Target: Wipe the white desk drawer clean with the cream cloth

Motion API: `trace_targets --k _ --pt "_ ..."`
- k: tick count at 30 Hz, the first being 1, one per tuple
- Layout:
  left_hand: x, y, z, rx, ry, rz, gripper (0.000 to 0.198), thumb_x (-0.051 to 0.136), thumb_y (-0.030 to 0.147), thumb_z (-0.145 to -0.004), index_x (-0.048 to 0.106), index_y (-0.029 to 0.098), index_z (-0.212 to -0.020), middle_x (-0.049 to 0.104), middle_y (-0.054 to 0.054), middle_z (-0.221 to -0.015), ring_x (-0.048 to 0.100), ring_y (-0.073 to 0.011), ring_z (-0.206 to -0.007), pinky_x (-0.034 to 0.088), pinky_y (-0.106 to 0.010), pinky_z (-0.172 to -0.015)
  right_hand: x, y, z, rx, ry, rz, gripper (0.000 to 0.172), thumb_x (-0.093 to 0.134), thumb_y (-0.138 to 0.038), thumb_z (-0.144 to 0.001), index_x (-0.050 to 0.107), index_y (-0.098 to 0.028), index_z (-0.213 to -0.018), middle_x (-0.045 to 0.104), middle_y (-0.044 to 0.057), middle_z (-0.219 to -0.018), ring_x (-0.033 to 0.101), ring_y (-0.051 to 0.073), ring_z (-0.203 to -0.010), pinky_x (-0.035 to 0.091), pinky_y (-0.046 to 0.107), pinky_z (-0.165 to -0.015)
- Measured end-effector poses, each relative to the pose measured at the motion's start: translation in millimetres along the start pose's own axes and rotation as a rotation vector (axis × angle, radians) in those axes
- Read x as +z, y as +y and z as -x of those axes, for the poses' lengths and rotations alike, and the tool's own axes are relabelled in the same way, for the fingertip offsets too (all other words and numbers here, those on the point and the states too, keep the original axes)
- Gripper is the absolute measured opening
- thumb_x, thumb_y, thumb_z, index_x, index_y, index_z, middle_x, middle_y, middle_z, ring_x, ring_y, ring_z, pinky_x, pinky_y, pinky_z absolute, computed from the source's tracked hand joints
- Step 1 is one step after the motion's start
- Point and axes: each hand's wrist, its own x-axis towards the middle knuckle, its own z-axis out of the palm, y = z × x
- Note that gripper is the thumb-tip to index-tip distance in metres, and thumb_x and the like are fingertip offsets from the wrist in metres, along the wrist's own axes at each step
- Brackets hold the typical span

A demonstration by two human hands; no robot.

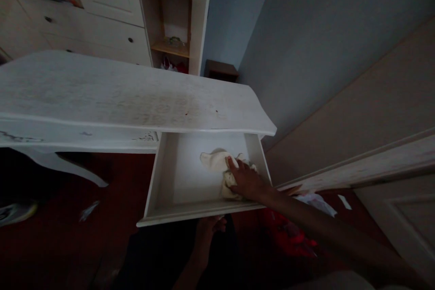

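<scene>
My right grip [245, 181] is closed over a pale cloth [215, 160], fingers spread across its bunched folds, with one flap reaching out flat beyond my fingertips; gathered like that, I judge, it fills my palm and is easier to hold than if it lay loose. The cloth lies inside the drawer [190, 170], down on its floor in the right half, close to the side wall and the front. The drawer stands pulled out from under the tabletop [163, 102], which leaves its inside open to my arm; I come in over the front right corner, probably because that is the shortest way from where I am. My left grip [205, 231] is below the drawer's front edge, fingers curled. It may be there to steady the front, but the edge hides part of it, so I cannot tell whether it touches the wood or holds anything. The tabletop above bears dark smudges, and neither of my hands is on it.
</scene>
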Motion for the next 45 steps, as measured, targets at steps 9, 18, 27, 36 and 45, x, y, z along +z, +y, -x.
trace_targets --k 9,18,27,36,45 --pt "-0.7 -1.3 -10.2 -0.075 -0.004 -0.016 0.039 0.084 0.046 -0.047 0.065 0.014 -0.059 0.065 -0.006 -0.05 0.057 -0.0171 -0.04 0.044 -0.03 -0.045 -14.5 13.4 -44.0 0.117 0.138 -0.029 0.081 0.058 -0.036 -0.083 0.025 -0.011 -0.153 0.04 0.024 -0.15 0.044 0.037 -0.132 0.049 0.043 -0.093" --pt "4.9 -1.0 9.4 0.094 0.031 0.027 0.049 0.081 0.057 -0.052 0.072 0.012 -0.07 0.07 -0.008 -0.062 0.062 -0.0186 -0.053 0.05 -0.032 -0.054 -38.0 15.7 -100.9 0.262 0.245 -0.089 0.059 0.061 -0.043 -0.084 0.049 -0.019 -0.137 0.061 0.021 -0.127 0.06 0.037 -0.113 0.051 0.048 -0.085" --pt "7.9 6.3 18.7 0.131 0.007 0.039 0.042 0.079 0.052 -0.062 0.074 0.012 -0.075 0.073 -0.009 -0.072 0.064 -0.019 -0.062 0.05 -0.031 -0.058 -36.8 -25.9 -107.7 0.144 0.313 -0.073 0.052 0.059 -0.037 -0.085 0.052 -0.02 -0.134 0.06 0.02 -0.127 0.057 0.037 -0.115 0.048 0.05 -0.09" --pt "12.5 18.3 26.1 0.135 -0.01 0.028 0.044 0.08 0.051 -0.06 0.072 0.012 -0.076 0.071 -0.008 -0.069 0.062 -0.0184 -0.06 0.049 -0.031 -0.057 -47.0 -118.1 -120.6 -0.264 0.346 -0.059 0.064 0.06 -0.033 -0.083 0.04 -0.025 -0.143 0.045 0.018 -0.144 0.044 0.037 -0.125 0.037 0.054 -0.097" --pt "21.4 26.1 35.1 0.157 0.03 0.039 0.034 0.075 0.045 -0.063 0.072 0.012 -0.072 0.071 -0.008 -0.069 0.061 -0.0174 -0.061 0.047 -0.029 -0.058 -37.6 -138.4 -98.0 -0.502 0.349 -0.014 0.064 0.06 -0.031 -0.082 0.042 -0.018 -0.142 0.05 0.018 -0.138 0.046 0.037 -0.121 0.04 0.055 -0.097"
